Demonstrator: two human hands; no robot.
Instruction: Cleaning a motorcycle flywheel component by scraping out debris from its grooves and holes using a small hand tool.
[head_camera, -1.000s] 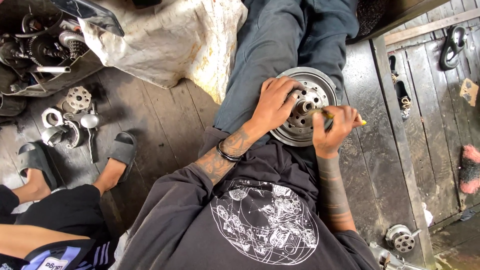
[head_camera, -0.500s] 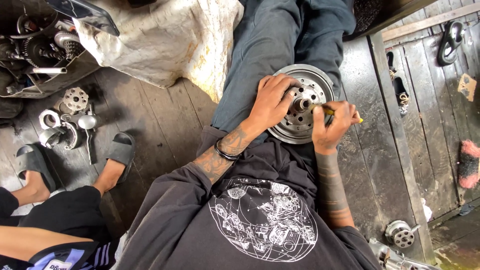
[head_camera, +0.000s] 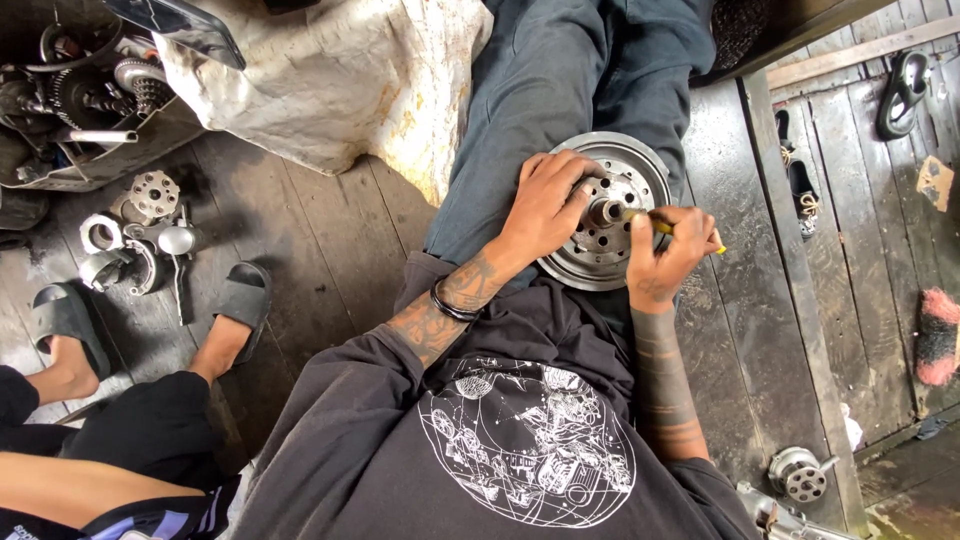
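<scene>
a person in a dark printed t-shirt and grey trousers is sitting on a dark wooden plank floor, seen from above, with a round metal flywheel-like disc resting on their lap against the thigh. the left hand is lying spread over the left side of the disc, fingers curled around its central hub and gripping it. the right hand is closed around a slim yellow-handled tool — its tip is pointing at the hub, and it cannot be told whether it is a screwdriver or a pick. a black band is sitting on the left wrist. to the left, a second person's feet in black sandals are resting on the floor, near a scatter of small metal engine parts. a crumpled whitish sack is lying beyond the knees — beside it, an opened engine casing with gears showing. another small round metal part is sitting on the boards at lower right.
</scene>
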